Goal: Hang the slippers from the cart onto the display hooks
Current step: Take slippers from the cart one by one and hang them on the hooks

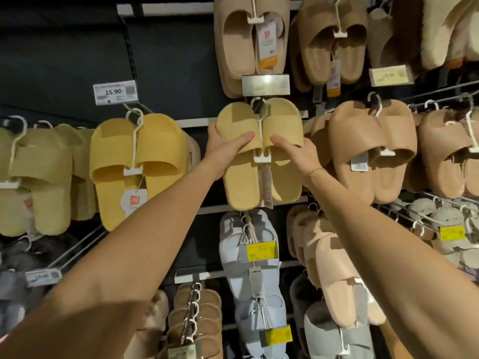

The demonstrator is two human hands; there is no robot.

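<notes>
Dark display wall (168,60), crowded with hanging pairs. Centre frame: pale yellow slippers (259,151), long axis vertical, toes at 12 o'clock, heels at 6. Left hand (225,143) gripping left strap, right hand (295,151) gripping right strap, thumbs across front.

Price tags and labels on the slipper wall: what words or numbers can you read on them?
"15.90": white price tag above the yellow slippers.
"15.90": yellow price tag on the blue slippers, faint.
Red logo on the round hang tag: unreadable.
All other tags and barcodes: too blurred.
</notes>
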